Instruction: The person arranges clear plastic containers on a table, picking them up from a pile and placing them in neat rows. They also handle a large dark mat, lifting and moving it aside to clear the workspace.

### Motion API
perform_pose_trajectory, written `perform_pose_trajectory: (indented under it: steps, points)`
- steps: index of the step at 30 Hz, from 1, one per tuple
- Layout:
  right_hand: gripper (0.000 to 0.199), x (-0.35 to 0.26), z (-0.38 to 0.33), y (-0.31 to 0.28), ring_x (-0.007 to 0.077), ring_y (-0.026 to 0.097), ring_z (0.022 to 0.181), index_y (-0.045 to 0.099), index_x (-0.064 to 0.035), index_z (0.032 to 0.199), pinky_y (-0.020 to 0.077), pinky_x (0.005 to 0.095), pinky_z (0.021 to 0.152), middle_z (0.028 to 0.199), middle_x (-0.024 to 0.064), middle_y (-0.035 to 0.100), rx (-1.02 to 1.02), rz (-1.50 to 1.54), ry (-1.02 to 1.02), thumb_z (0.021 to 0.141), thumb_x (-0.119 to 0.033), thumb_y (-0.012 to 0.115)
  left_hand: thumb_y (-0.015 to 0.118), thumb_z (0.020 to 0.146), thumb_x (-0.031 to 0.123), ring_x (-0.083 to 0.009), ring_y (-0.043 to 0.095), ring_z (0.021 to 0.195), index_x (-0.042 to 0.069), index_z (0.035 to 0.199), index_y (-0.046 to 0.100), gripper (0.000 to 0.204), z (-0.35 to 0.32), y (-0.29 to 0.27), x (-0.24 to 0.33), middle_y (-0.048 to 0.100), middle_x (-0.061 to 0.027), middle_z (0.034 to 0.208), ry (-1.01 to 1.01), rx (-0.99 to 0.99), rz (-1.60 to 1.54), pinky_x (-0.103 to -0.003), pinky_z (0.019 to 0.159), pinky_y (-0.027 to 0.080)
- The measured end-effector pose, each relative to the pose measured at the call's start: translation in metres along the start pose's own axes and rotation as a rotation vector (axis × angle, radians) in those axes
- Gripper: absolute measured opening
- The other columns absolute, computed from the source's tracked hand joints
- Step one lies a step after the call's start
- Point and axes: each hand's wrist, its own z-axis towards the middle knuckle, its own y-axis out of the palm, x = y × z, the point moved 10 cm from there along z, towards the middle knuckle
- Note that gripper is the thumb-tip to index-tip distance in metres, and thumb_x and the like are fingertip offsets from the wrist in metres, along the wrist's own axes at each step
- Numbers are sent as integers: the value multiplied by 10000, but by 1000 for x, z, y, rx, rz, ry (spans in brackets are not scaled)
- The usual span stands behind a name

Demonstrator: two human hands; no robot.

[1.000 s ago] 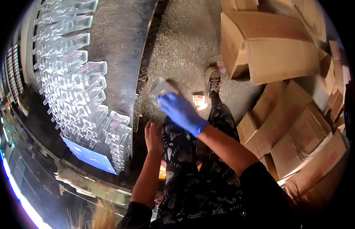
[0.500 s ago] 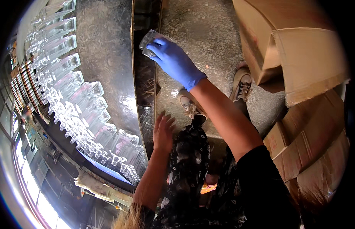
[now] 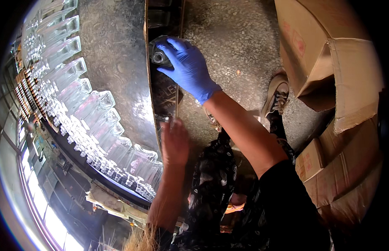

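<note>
My right hand [image 3: 184, 67], in a blue glove, grips a clear square glass bottle [image 3: 159, 57] with its round mouth facing up. It holds the bottle low over a dark, narrow tray or box [image 3: 164, 104] beside the table edge; whether the bottle touches the bottom I cannot tell. Nearer to me, my bare left hand [image 3: 174, 142] is smeared by motion at the near end of that tray. Clear glass [image 3: 164, 119] shows by its fingertips, but whether the fingers hold it is unclear.
On the dark table [image 3: 115, 50] at the left, several clear glass bottles [image 3: 94, 106] lie in a curved row. Open cardboard boxes [image 3: 305, 54] stand at the right, with flattened or stacked cardboard [image 3: 345, 167] below them. My shoe [image 3: 276, 94] rests on the speckled floor [image 3: 228, 46].
My right hand has moved slightly down and left with the bottle, which has turned mouth-up over the tray. My left hand has moved a little toward the near end of the tray.
</note>
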Motion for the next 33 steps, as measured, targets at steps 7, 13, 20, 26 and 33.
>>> perform_pose_trajectory:
  steps: [7, 13, 20, 26, 33]
  points:
    - [516, -1, 1, 8, 271, 571, 958, 594, -48, 1087, 499, 361, 814, 1091, 108, 537, 16, -10, 2, 641, -217, 792, 523, 944, 303, -330, 493, 1197, -35, 1268, 461, 472, 53, 38, 45, 542, -172, 1256, 93, -205, -835, -451, 1027, 418]
    - [164, -10, 13, 25, 290, 582, 826, 587, -40, 849, 501, 383, 705, 931, 107, 561, 51, 63, 4, 734, -110, 680, 498, 956, 251, -321, 499, 1205, -39, 1268, 479, 427, 48, 42, 40, 524, -182, 1295, -29, -180, -961, -454, 1000, 445]
    - [249, -11, 18, 29, 309, 592, 876, 574, -11, 995, 515, 385, 762, 1038, 146, 558, 115, 118, 5, 761, -52, 644, 520, 945, 220, -308, 498, 1211, -20, 1298, 462, 431, 46, 47, 38, 514, -173, 1313, -75, -178, -963, -435, 990, 453]
    - [718, 15, -11, 13, 330, 514, 1133, 454, -17, 1273, 469, 362, 947, 1280, 175, 467, 4, 305, 91, 646, -82, 797, 572, 917, 186, -281, 518, 1187, -7, 1298, 461, 442, 40, 50, 38, 516, -165, 1312, -96, -163, -944, -396, 973, 469]
    - [995, 94, -52, 63, 239, 521, 1160, 204, -39, 1465, 452, 332, 959, 1349, 161, 467, -122, 802, 765, 728, -329, 806, 569, 916, 152, -285, 504, 1213, 0, 1306, 454, 434, 40, 47, 37, 515, -153, 1321, -116, -120, -962, -399, 960, 483]
